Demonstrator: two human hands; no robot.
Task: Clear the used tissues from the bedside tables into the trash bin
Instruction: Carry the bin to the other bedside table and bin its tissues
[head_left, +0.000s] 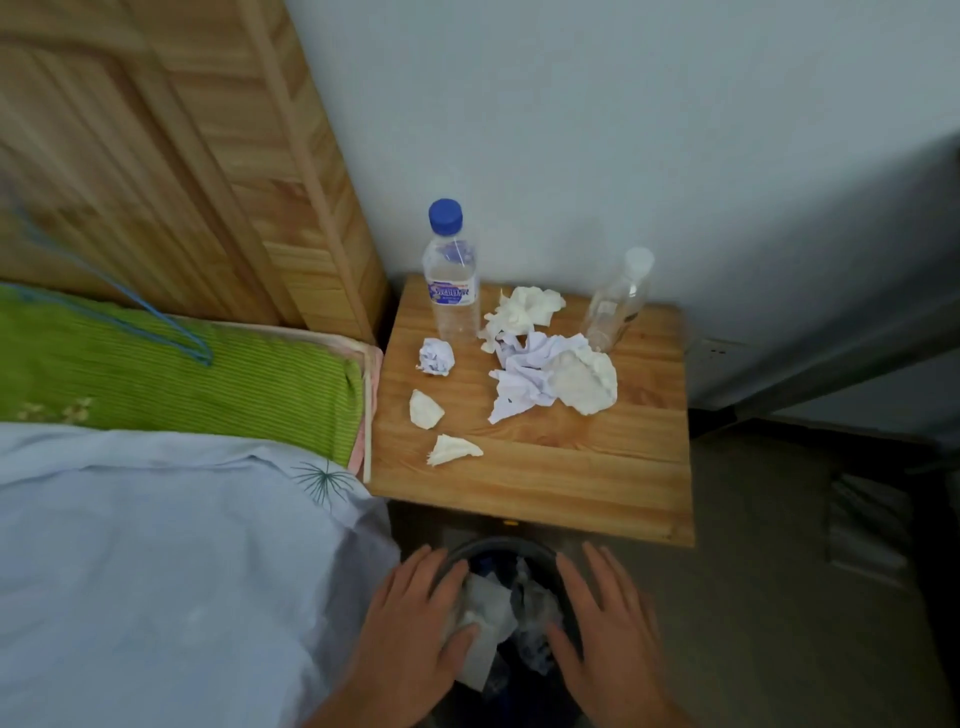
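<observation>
Several crumpled white tissues lie on the wooden bedside table (597, 483): a small ball (436, 357), two small scraps (425, 409) (453, 449), and a big heap (550, 371) in the middle. Below the table's front edge stands a dark round trash bin (498, 548) with tissues and wrappers inside. My left hand (413, 631) and my right hand (605, 623) are spread flat over the bin's left and right sides, fingers straight, holding nothing.
A blue-capped water bottle (451, 270) and a clear empty bottle (618, 301) stand at the back of the table. The bed with a green pillow (171, 364) and light blue cover (156, 561) lies left. A wooden headboard (182, 156) rises behind. Bare floor (779, 597) is right.
</observation>
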